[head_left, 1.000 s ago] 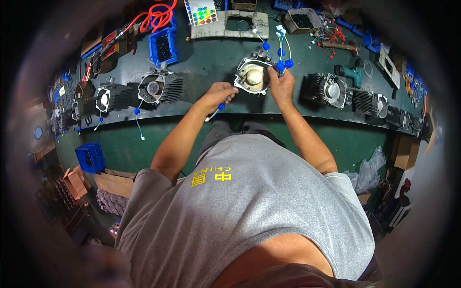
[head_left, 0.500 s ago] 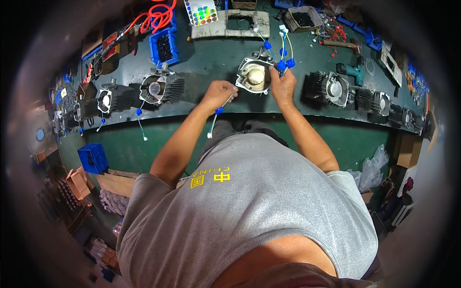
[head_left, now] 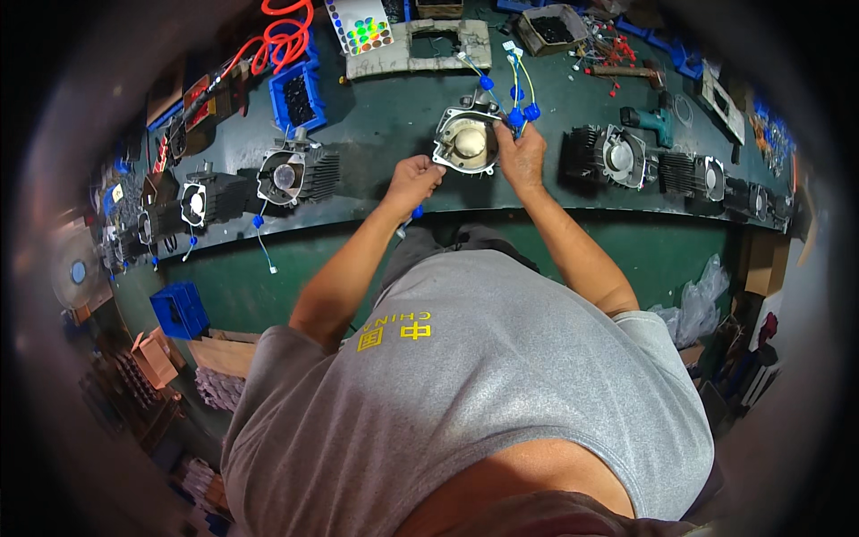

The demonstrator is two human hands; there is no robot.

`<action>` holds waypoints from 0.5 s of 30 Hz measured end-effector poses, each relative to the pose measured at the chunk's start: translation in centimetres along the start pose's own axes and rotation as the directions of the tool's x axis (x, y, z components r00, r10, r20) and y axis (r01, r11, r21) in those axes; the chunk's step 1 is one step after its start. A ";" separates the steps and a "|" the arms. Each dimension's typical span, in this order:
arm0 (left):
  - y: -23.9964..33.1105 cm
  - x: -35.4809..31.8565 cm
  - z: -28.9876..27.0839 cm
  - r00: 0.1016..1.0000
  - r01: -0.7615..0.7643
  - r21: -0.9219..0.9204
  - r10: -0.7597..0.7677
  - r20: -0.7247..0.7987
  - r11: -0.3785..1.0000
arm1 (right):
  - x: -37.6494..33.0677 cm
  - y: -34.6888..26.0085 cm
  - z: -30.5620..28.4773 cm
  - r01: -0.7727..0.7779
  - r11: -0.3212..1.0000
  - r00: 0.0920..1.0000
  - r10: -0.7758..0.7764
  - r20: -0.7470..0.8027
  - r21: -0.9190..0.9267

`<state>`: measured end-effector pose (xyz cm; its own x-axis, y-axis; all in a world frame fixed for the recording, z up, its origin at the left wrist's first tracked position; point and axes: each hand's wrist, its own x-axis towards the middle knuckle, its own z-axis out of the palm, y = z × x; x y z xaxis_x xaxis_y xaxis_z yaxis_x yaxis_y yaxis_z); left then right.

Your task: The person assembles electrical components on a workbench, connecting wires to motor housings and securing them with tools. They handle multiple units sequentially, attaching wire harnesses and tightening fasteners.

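"What's closest?"
"A grey knit shirt, below the metal housing. Then the left hand, pinched narrow on a thin wire with a round blue lump, fingertips at the housing's lower-left edge."
"And the right hand?"
"Curled round a wire bundle with smooth blue lumps, thumb against the housing's right rim."
"The housing itself?"
"Between both hands, over the smooth dark-green tabletop: dull metal, uneven rim, round pale middle."
"Further off?"
"Finned metal blocks either side of the housing; a teal drill to its right; beyond it, a pale, rough-edged slab with a squarish hole; far left of it, a coiled red hose."
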<state>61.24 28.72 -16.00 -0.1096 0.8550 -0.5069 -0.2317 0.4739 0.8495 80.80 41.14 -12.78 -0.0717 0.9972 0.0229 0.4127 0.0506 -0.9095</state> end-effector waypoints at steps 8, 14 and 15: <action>-0.3 -1.1 1.3 0.956 -0.175 0.347 0.243 -0.163 0.921 | -0.1 -0.2 0.0 -0.019 1.000 1.000 0.019 -0.024 -0.005; 1.4 0.1 -1.5 0.925 0.347 -0.197 -0.299 0.236 0.917 | -0.1 -0.4 0.1 -0.026 1.000 0.999 0.026 -0.020 0.011; 1.6 0.4 -2.0 0.872 0.441 -0.221 -0.356 0.335 0.870 | -0.1 -0.2 0.2 -0.012 1.000 0.999 0.012 -0.033 0.021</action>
<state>58.86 29.39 -15.14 0.3113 0.6474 -0.6957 -0.4636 0.7425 0.4835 80.51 40.97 -12.65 -0.0367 0.9990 0.0253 0.3940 0.0378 -0.9183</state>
